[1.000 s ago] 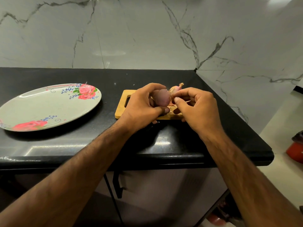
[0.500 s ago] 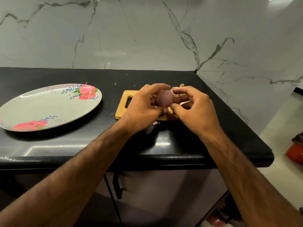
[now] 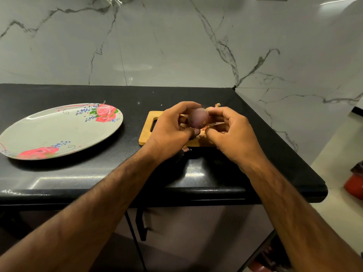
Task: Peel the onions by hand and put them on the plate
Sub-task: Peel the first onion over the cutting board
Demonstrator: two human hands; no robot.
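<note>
While a smooth purple onion point(image 3: 198, 117) is clasped between the curled fingers point(image 3: 184, 106) and thumb of the left hand point(image 3: 170, 132), its right side is met by the bent fingers point(image 3: 222, 112) of the right hand point(image 3: 233, 134). The right thumb tip is pressed to a scrap of reddish skin point(image 3: 206, 128) at the onion's underside. Both hands are thus closed on the onion, which is held over a wooden cutting board point(image 3: 146, 132). Directly beneath the fingers, loose bits of peel are seen on the board, though most of them are hidden by the hands. Just beyond the right fingers, the dry tip of a second onion point(image 3: 217, 105) is glimpsed. The board is carried by a black counter point(image 3: 78, 173). Well to the left of the left hand, a flowered plate point(image 3: 59, 134) is set on the counter, apart from the board. Behind everything, a veined marble wall point(image 3: 157, 46) is seen, and below the wrists a dark cabinet handle point(image 3: 142, 226) is visible.
</note>
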